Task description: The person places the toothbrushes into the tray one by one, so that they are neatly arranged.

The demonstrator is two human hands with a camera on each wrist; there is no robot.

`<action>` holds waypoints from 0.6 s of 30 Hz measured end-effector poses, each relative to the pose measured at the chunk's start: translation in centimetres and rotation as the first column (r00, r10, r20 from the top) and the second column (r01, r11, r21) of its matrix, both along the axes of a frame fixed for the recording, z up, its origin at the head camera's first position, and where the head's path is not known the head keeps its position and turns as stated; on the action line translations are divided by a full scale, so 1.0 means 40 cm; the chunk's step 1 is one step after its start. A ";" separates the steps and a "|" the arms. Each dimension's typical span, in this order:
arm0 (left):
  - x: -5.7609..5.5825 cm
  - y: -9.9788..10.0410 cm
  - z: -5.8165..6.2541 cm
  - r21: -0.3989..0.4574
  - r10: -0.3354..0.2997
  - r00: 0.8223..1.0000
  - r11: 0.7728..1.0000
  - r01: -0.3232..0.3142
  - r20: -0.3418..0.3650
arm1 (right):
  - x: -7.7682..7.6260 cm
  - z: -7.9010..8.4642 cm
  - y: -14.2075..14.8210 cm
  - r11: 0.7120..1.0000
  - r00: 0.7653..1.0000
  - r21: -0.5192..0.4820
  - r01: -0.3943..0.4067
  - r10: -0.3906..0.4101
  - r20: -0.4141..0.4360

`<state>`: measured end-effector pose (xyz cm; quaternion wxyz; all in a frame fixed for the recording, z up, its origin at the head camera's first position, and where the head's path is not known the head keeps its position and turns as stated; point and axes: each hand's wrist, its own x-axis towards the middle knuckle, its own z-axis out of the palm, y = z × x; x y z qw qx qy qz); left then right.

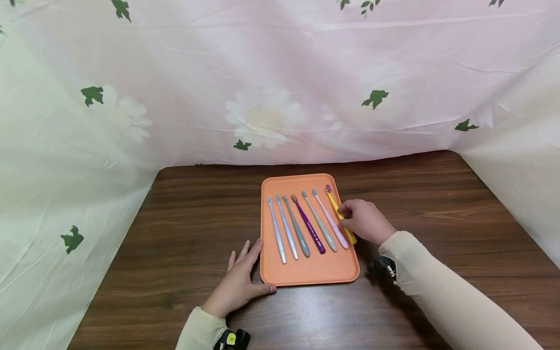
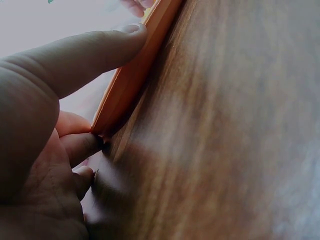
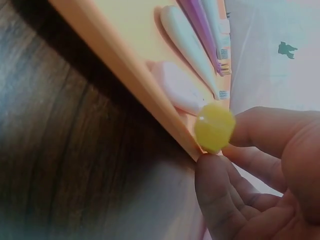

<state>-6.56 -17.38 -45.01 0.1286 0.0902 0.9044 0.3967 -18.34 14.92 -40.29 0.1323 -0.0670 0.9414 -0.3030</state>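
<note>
Several toothbrushes lie side by side in an orange tray [image 1: 315, 277]. At its right edge, my right hand [image 1: 367, 221] pinches a yellow toothbrush [image 1: 333, 201] between thumb and fingers; the rounded yellow handle end [image 3: 215, 127] points at the right wrist camera. Left of it come a pink toothbrush [image 1: 330, 221], a green one [image 1: 320, 223], a purple one [image 1: 308, 226], a grey one [image 1: 297, 231] and two pale blue ones. My left hand [image 1: 238, 282] rests spread at the tray's near left corner, thumb [image 2: 100, 52] along the front rim and fingers against the left side.
The tray stands on a dark wooden table [image 1: 188, 218]. Pale floral cloth [image 1: 262, 73] hangs behind the table and along both sides. Each wrist wears a small black camera on a strap.
</note>
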 end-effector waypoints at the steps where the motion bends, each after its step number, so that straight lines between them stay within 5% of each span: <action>1: 0.000 0.000 0.001 0.000 0.001 1.000 1.000 -0.001 0.000 | -0.001 0.000 -0.002 1.000 1.000 0.004 0.002 -0.002 0.002; 18: 0.000 0.000 0.003 -0.005 0.001 1.000 1.000 -0.001 0.001 | -0.010 -0.010 -0.013 0.997 0.998 0.065 -0.038 0.041 -0.040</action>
